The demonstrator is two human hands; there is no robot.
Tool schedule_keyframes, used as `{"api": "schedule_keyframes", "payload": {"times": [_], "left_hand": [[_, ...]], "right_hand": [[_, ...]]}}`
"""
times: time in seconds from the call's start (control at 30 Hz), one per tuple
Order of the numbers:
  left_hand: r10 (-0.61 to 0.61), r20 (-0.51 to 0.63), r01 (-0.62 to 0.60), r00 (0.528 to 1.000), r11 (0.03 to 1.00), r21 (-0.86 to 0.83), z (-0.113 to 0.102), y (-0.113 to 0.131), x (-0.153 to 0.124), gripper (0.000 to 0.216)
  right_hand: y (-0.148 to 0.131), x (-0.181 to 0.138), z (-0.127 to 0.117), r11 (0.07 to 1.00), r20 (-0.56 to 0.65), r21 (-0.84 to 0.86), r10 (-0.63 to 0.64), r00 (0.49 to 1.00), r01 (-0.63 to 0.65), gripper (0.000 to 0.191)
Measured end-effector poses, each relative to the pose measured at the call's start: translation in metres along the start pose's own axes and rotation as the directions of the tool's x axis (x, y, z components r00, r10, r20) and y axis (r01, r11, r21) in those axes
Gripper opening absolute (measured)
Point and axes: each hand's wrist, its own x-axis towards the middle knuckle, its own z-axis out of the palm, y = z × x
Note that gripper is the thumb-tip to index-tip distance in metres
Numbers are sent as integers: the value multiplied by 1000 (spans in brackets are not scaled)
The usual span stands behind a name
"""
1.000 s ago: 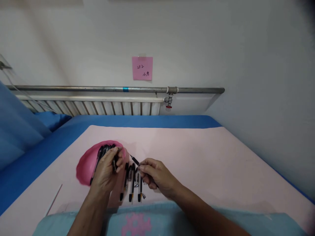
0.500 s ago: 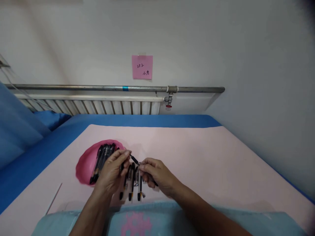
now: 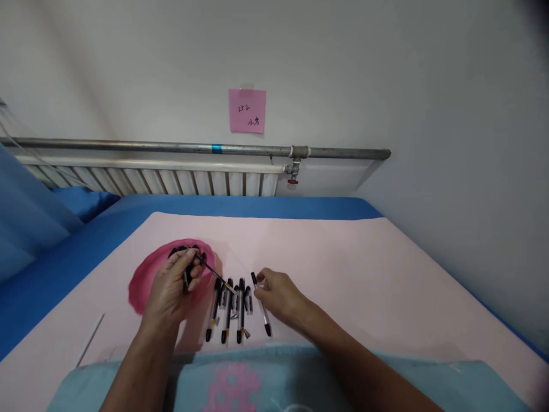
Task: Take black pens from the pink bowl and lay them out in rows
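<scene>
Right grip [image 3: 279,293] over tabletop [image 3: 334,269], wall [image 3: 343,74] beyond

Half a second ago, the left hand [image 3: 178,280] is at the pen's tip; now it is back over the pink bowl [image 3: 139,286], pinching a bared refill [image 3: 211,269]. The right hand [image 3: 278,293] now has the pen barrel [image 3: 262,315] pointing toward the pink sheet's [image 3: 326,252] near edge.

One head-worn camera looks forward and down on the left hand [image 3: 170,281] and right hand [image 3: 278,293], near; wall [image 3: 343,74] farther beyond.
</scene>
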Motion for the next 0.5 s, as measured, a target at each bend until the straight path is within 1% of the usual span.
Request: {"api": "schedule_keyframes", "payload": {"times": [0.1, 0.2, 0.37, 0.5], "left_hand": [[29, 33, -30, 999, 998, 55, 4, -5, -3, 20], [33, 36, -35, 999, 996, 78, 4, -5, -4, 20], [-2, 40, -2, 999, 994, 105, 2, -7, -3, 22], [-20, 22, 16, 1000, 991, 132, 4, -9, -5, 23]], "right_hand": [[2, -1, 8, 999, -11, -15, -32, 999, 32, 21], [2, -1, 11, 999, -11, 6, -42, 999, 42, 22], [-1, -1, 13, 998, 21, -48, -26, 999, 27, 21], [-1, -3, 14, 996, 30, -51, -66, 997, 68, 15]]}}
